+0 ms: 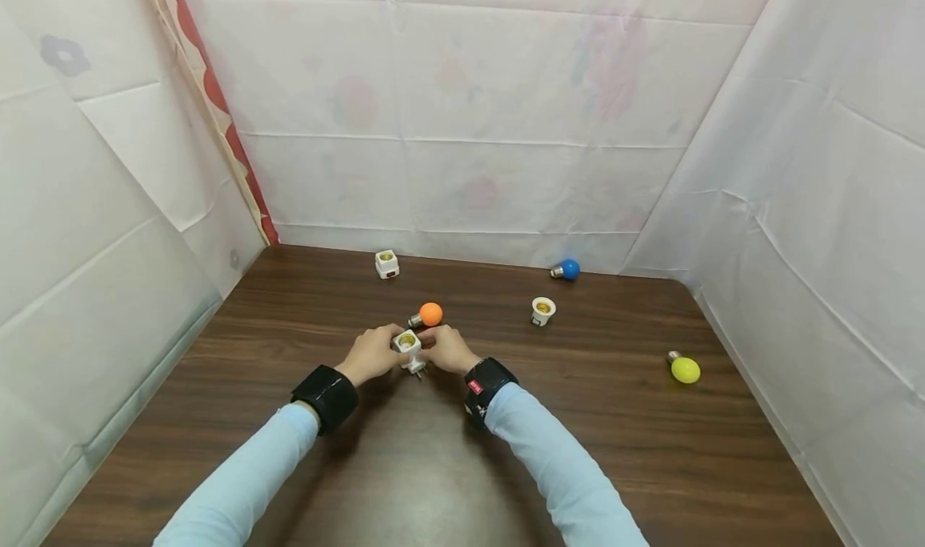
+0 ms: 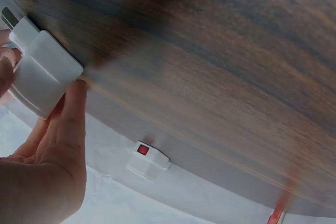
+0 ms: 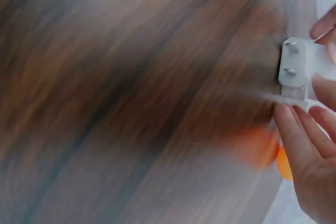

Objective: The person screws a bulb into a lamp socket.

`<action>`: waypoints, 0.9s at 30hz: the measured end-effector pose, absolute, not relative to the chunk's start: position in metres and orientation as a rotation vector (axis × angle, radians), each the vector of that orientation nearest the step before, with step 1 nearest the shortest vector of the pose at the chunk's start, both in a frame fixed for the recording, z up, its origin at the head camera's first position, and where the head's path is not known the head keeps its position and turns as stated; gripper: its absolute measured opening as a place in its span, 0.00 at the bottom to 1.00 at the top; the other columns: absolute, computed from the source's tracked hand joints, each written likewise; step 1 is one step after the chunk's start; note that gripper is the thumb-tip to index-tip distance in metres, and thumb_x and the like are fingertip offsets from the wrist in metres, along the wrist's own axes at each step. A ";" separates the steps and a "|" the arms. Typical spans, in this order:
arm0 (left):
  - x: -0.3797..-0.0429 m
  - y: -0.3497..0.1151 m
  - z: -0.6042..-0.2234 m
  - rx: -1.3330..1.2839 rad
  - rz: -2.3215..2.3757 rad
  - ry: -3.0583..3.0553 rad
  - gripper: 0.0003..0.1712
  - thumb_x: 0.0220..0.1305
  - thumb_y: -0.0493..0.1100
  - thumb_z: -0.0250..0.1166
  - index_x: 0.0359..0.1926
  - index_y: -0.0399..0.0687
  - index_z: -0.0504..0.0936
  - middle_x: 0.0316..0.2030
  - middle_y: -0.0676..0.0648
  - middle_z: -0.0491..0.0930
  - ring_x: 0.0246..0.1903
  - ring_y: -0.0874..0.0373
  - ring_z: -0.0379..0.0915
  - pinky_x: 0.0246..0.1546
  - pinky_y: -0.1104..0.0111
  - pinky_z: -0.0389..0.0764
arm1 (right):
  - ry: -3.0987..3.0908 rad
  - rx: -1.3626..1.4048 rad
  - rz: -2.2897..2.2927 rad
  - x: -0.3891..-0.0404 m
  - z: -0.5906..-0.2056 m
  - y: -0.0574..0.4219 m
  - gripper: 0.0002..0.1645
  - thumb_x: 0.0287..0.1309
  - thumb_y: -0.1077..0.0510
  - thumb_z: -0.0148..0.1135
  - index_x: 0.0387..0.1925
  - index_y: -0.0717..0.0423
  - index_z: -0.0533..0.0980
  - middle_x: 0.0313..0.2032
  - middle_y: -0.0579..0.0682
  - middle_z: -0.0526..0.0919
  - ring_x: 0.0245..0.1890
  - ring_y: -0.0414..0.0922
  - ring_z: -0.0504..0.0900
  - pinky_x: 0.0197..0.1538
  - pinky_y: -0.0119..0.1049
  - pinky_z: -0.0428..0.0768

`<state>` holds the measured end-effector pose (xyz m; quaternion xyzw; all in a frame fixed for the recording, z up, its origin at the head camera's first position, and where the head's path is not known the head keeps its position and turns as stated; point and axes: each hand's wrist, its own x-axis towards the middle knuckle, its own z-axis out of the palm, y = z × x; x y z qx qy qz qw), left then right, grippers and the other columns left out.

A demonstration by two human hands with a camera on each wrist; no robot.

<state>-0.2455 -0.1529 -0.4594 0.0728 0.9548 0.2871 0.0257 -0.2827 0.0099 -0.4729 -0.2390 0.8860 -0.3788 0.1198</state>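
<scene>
Both hands meet at a white plug-in bulb socket (image 1: 408, 343), held just above the table with its threaded opening up and two prongs toward me. My left hand (image 1: 374, 354) grips it from the left. From the other side my right hand (image 1: 450, 349) pinches it between thumb and fingers. The left wrist view shows the socket's smooth back (image 2: 46, 69) with fingers on its edges; in the right wrist view its plug face (image 3: 294, 62) is visible. Just behind the hands lies an orange bulb (image 1: 431, 314) with a metal base.
A white socket with a red switch (image 1: 387, 265) stands at the back left. Farther right are a round white socket (image 1: 543, 311), a blue bulb (image 1: 570, 269) and a yellow bulb (image 1: 685, 369). White sheeting (image 1: 462, 113) walls the brown table (image 1: 614, 434) at the back and sides.
</scene>
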 end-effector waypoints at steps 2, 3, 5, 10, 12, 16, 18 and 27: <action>-0.247 -0.153 -0.460 0.231 0.884 2.957 0.27 0.50 0.46 0.69 0.50 0.39 0.76 0.36 0.45 0.81 0.29 0.56 0.74 0.27 0.67 0.71 | 2.582 -0.700 -1.123 -0.282 -0.472 0.008 0.18 0.50 0.64 0.65 0.46 0.61 0.79 0.40 0.54 0.85 0.40 0.44 0.82 0.39 0.29 0.78; -0.247 -0.154 -0.460 0.233 0.883 2.961 0.27 0.50 0.46 0.69 0.50 0.39 0.76 0.35 0.45 0.81 0.29 0.56 0.74 0.27 0.68 0.71 | 2.585 -0.702 -1.125 -0.282 -0.472 0.007 0.18 0.50 0.64 0.65 0.45 0.61 0.79 0.39 0.54 0.85 0.39 0.44 0.82 0.38 0.29 0.77; -0.248 -0.154 -0.461 0.240 0.890 2.966 0.26 0.50 0.46 0.69 0.50 0.39 0.77 0.35 0.45 0.81 0.28 0.57 0.74 0.26 0.68 0.71 | 2.604 -0.705 -1.132 -0.281 -0.473 0.006 0.16 0.49 0.64 0.65 0.43 0.60 0.80 0.38 0.53 0.85 0.37 0.43 0.82 0.37 0.28 0.77; -0.245 -0.153 -0.460 0.286 0.914 2.972 0.26 0.50 0.47 0.69 0.49 0.39 0.78 0.34 0.46 0.82 0.27 0.58 0.73 0.26 0.68 0.70 | 2.590 -0.634 -1.216 -0.276 -0.475 0.009 0.15 0.48 0.63 0.67 0.41 0.60 0.81 0.35 0.53 0.85 0.31 0.39 0.80 0.32 0.26 0.75; -0.243 -0.151 -0.458 0.305 0.914 2.978 0.26 0.50 0.48 0.69 0.49 0.40 0.79 0.35 0.46 0.82 0.26 0.59 0.72 0.26 0.69 0.70 | 2.552 -0.584 -1.270 -0.273 -0.474 0.012 0.16 0.49 0.62 0.66 0.42 0.60 0.81 0.36 0.52 0.85 0.30 0.37 0.78 0.31 0.25 0.74; -0.240 -0.144 -0.452 0.363 0.934 2.983 0.27 0.52 0.49 0.68 0.51 0.41 0.78 0.35 0.47 0.82 0.25 0.59 0.70 0.25 0.70 0.69 | 2.528 -0.552 -1.350 -0.266 -0.466 0.024 0.17 0.50 0.62 0.66 0.45 0.60 0.80 0.38 0.53 0.85 0.33 0.38 0.81 0.33 0.25 0.76; -0.237 -0.139 -0.447 0.387 0.954 2.988 0.28 0.52 0.50 0.67 0.53 0.42 0.77 0.37 0.47 0.83 0.27 0.59 0.73 0.25 0.70 0.70 | 2.542 -0.558 -1.359 -0.262 -0.459 0.030 0.18 0.50 0.61 0.66 0.45 0.59 0.80 0.39 0.53 0.85 0.36 0.40 0.82 0.35 0.27 0.78; -0.219 -0.125 -0.429 0.410 1.086 3.010 0.29 0.51 0.53 0.68 0.53 0.45 0.78 0.41 0.44 0.83 0.28 0.59 0.78 0.28 0.68 0.73 | 2.506 -0.563 -1.406 -0.241 -0.436 0.052 0.20 0.55 0.58 0.63 0.50 0.60 0.77 0.44 0.55 0.83 0.42 0.45 0.82 0.40 0.30 0.80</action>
